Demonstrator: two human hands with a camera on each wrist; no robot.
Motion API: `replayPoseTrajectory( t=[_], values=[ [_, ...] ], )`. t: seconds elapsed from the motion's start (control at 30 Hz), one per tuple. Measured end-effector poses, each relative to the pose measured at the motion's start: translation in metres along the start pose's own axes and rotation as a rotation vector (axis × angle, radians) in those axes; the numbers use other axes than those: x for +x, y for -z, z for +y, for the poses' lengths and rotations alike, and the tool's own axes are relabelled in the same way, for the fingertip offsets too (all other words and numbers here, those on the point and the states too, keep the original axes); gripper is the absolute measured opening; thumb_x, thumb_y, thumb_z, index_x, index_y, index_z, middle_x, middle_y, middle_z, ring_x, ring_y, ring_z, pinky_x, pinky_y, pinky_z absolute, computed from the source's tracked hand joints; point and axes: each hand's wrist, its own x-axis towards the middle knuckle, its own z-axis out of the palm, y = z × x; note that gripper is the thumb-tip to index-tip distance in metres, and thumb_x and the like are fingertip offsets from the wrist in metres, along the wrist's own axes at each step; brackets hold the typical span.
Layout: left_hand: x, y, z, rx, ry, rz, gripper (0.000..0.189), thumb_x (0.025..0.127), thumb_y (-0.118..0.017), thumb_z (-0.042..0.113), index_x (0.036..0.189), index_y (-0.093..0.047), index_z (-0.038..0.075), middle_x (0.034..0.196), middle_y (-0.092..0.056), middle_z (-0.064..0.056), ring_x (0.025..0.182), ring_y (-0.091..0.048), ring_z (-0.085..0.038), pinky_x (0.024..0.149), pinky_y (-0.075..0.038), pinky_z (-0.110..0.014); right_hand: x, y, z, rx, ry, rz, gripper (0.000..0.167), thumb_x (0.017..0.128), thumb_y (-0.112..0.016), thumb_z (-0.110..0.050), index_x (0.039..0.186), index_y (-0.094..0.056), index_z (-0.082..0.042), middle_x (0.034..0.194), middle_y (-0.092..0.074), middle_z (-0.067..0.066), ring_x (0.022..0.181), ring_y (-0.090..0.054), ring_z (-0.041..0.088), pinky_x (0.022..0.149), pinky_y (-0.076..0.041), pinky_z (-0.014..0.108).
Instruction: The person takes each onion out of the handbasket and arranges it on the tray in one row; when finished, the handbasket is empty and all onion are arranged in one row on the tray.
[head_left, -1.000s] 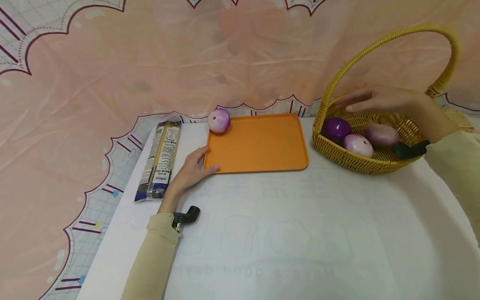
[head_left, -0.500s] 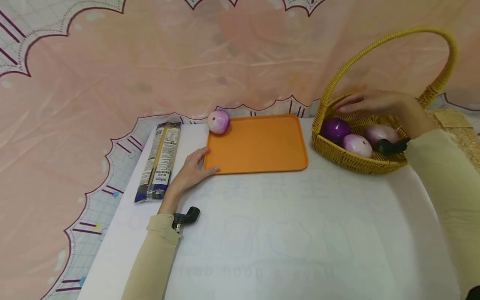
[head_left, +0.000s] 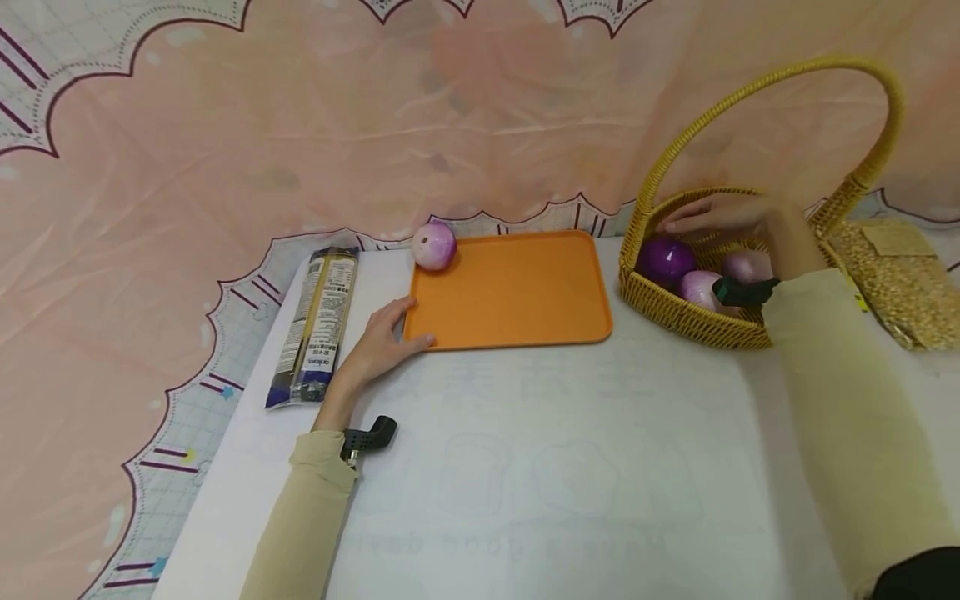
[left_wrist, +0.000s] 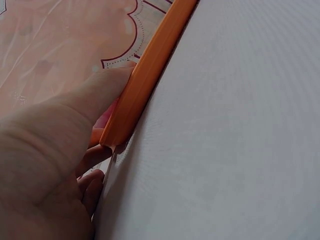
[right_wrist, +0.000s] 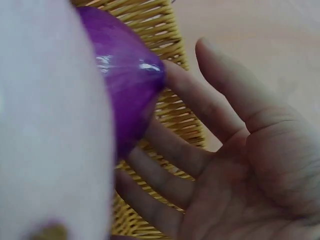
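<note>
My left hand point(head_left: 381, 343) holds the near left corner of an orange tray point(head_left: 525, 292), its thumb along the front rim and fingers round the left side. In the left wrist view the thumb lies against the tray's rim point(left_wrist: 142, 75). My right hand point(head_left: 720, 215) is inside a yellow wicker basket point(head_left: 697, 332), under the handle. Its fingers are spread behind a glossy dark purple onion point(right_wrist: 122, 75), with fingertips right at its surface and the thumb apart. Two paler onions lie beside it, one pink-white onion point(head_left: 701, 290) in front and one mauve onion point(head_left: 746, 265) partly behind the wrist camera.
A pink-white onion point(head_left: 433, 246) sits at the tray's far left corner. Left of the tray lies a long noodle-like packet point(head_left: 315, 325). A bag of yellow grains point(head_left: 900, 283) lies right of the basket. The basket's tall handle point(head_left: 757, 92) arches over my right hand.
My right hand has moved down and slightly left into the basket, behind the dark purple onion. The right forearm swung left, uncovering the grain bag. The left hand stays on the tray.
</note>
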Motion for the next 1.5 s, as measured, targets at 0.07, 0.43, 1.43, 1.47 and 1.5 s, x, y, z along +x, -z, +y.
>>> replayPoseTrajectory(
  t=[0.07,0.43,1.43,1.47,1.5],
  values=[
    [0.0,0.001,0.001,0.005,-0.008,0.002,0.078,0.087,-0.071,0.035,0.149,-0.035,0.006,0.158,-0.029,-0.016,0.148,-0.018,-0.035,0.123,-0.016,-0.051,0.001,-0.003,0.002,-0.059,0.012,0.002,0.05,0.101,-0.048,-0.039,0.142,-0.05,-0.01,0.133,-0.056,-0.014,0.11,-0.053,-0.011,0.092,-0.047,0.013],
    [-0.002,0.002,0.002,0.007,-0.008,0.005,0.078,0.087,-0.071,0.034,0.149,-0.034,0.005,0.158,-0.029,-0.017,0.147,-0.018,-0.036,0.122,-0.016,-0.052,0.006,-0.009,-0.005,-0.233,-0.016,-0.049,0.05,0.102,-0.048,-0.033,0.148,-0.041,-0.016,0.155,-0.034,0.007,0.128,-0.04,0.009,0.101,-0.04,0.022],
    [-0.005,-0.002,-0.002,0.016,-0.011,0.002,0.078,0.087,-0.071,0.035,0.149,-0.034,0.004,0.158,-0.029,-0.018,0.147,-0.018,-0.037,0.122,-0.016,-0.052,0.007,-0.021,0.005,0.035,-0.129,-0.071,0.058,0.099,-0.054,-0.034,0.151,-0.033,-0.018,0.154,-0.03,0.009,0.116,-0.048,0.013,0.093,-0.049,0.027],
    [-0.005,-0.002,-0.002,0.016,-0.01,0.001,0.078,0.087,-0.071,0.035,0.149,-0.034,0.004,0.158,-0.029,-0.017,0.147,-0.018,-0.037,0.122,-0.016,-0.052,0.007,-0.021,0.005,0.037,-0.128,-0.068,0.058,0.099,-0.054,-0.034,0.151,-0.034,-0.018,0.154,-0.03,0.009,0.115,-0.048,0.013,0.092,-0.049,0.026],
    [-0.005,-0.002,-0.002,0.015,-0.009,0.002,0.078,0.087,-0.071,0.035,0.149,-0.034,0.004,0.158,-0.029,-0.017,0.147,-0.018,-0.037,0.122,-0.016,-0.052,0.007,-0.021,0.005,0.035,-0.126,-0.067,0.058,0.099,-0.054,-0.034,0.151,-0.034,-0.018,0.154,-0.03,0.009,0.116,-0.048,0.013,0.093,-0.049,0.026]
  ],
)
